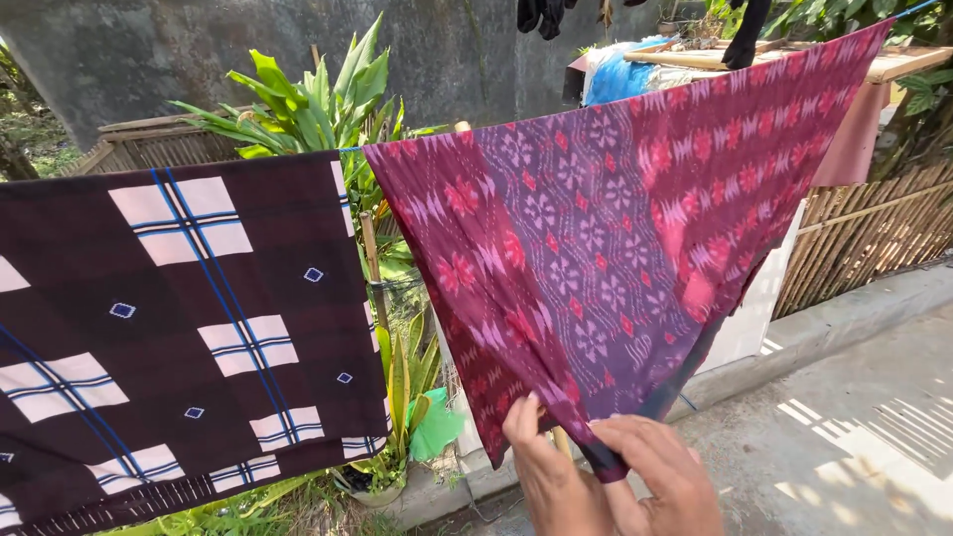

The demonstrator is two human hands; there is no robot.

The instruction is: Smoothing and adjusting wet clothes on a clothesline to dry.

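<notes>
Cloth: red-purple patterned cloth (596, 258) hung from the line, centre to 2 o'clock, its bottom corner gathered at 6 o'clock.
Left hand (546, 476): fingers pinched the cloth's lower edge.
Right hand (665, 476): fingers pressed on the corner.
Neighbour: dark checked cloth (179, 328) at 9 o'clock.

Hanging side by side: checked cloth (179, 328) at nine o'clock, patterned cloth (606, 258) at centre (plant (328, 109) behind, fence (874, 238) at three o'clock).
</notes>
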